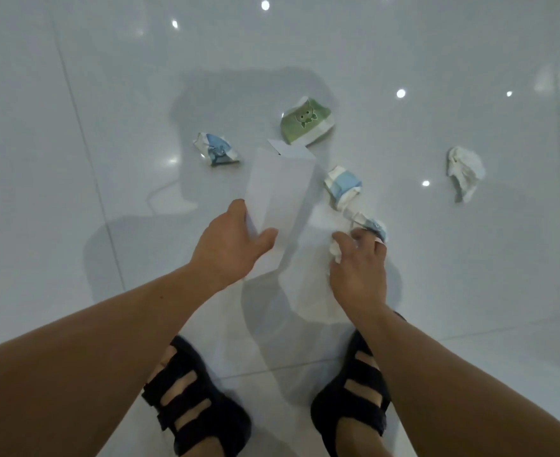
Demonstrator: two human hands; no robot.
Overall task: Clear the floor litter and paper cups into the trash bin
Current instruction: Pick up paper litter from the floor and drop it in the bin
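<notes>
Blue cup (216, 150), crushed, lies on the floor (74, 159) left of centre. Left hand (236, 240), at centre, pinches a folded sheet (278, 186) between thumb and fingers. Green cup (306, 125) lies at the sheet's top end. Striped cup (343, 186) lies just right of the sheet. Right hand (359, 268), fingers curled, grips a crumpled wad (335, 251) and a blue-printed scrap (376, 225). Tissue (464, 171) lies well apart, at right

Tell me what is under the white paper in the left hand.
Whatever lies beneath the paper is covered. A green cup lies just past its far edge.
</notes>
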